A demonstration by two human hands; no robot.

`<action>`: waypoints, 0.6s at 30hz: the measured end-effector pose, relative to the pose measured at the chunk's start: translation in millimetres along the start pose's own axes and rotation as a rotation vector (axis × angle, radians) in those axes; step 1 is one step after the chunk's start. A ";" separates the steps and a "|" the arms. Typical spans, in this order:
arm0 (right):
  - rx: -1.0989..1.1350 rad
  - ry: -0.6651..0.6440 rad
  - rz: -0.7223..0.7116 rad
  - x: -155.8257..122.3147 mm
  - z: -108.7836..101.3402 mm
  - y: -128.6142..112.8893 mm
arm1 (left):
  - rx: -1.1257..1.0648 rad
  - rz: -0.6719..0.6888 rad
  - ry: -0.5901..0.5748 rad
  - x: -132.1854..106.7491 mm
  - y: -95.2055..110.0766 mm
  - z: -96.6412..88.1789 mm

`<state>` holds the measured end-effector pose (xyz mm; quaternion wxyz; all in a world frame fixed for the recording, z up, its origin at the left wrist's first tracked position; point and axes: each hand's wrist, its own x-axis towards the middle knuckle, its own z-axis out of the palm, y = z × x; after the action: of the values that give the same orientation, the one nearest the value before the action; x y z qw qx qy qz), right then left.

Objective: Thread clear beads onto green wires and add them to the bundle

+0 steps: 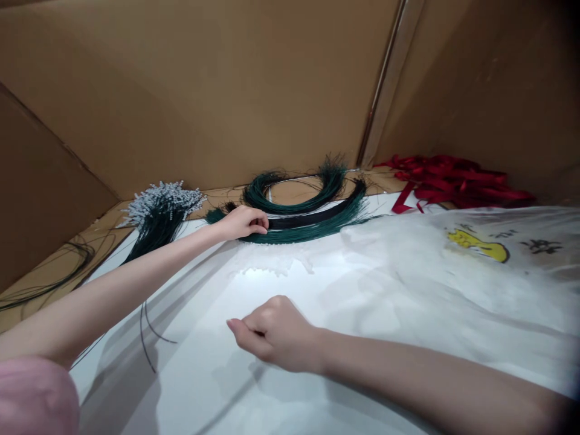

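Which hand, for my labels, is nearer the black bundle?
Left hand: at the black bundle, toward its left end. The right hand is apart, nearer the camera.

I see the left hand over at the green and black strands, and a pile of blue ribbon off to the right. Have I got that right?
Not quite: the pile of ribbon is red, not blue, as the head view shows. The left hand is indeed at the green and black strands.
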<state>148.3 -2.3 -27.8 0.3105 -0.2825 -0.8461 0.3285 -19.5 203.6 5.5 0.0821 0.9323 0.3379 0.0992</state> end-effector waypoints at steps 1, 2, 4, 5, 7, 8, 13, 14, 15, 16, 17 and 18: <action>0.000 -0.001 0.000 0.0 0.0 -0.1 | -0.010 0.003 -0.004 0.4 1.0 0.9; -0.001 -0.002 -0.001 0.1 -0.1 -0.1 | -0.016 0.006 -0.005 0.7 2.1 1.9; -0.001 -0.002 -0.003 0.1 -0.2 -0.2 | -0.022 0.014 0.002 1.5 4.2 3.8; -0.002 -0.001 -0.004 0.1 -0.2 -0.2 | -0.024 0.018 0.007 1.9 5.0 4.4; -0.004 0.001 -0.006 0.0 -0.4 -0.2 | -0.029 0.027 0.017 2.7 6.3 4.9; -0.005 0.000 -0.007 -0.1 -0.5 -0.3 | -0.032 0.031 0.022 3.1 6.6 4.8; -0.009 -0.005 -0.010 -0.1 -0.7 -0.8 | -0.034 0.020 0.055 4.2 4.9 2.4; -0.010 -0.006 -0.012 -0.1 -0.7 -0.8 | -0.032 0.013 0.058 4.2 4.2 1.7; -0.011 -0.007 -0.013 0.0 -0.7 -0.8 | -0.029 0.005 0.060 4.2 3.5 1.1; -0.013 -0.008 -0.014 0.1 -0.7 -0.8 | -0.027 -0.004 0.060 4.2 2.9 0.5; -0.016 -0.009 -0.015 0.3 -0.7 -0.8 | -0.025 -0.013 0.062 4.3 2.5 -0.1; -0.017 -0.010 -0.017 0.4 -0.6 -0.8 | -0.024 -0.022 0.063 4.4 2.4 -0.7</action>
<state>148.3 -2.3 -26.7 0.3067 -0.2765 -0.8527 0.3200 -14.9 204.7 7.3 0.0836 0.9239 0.3495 0.1316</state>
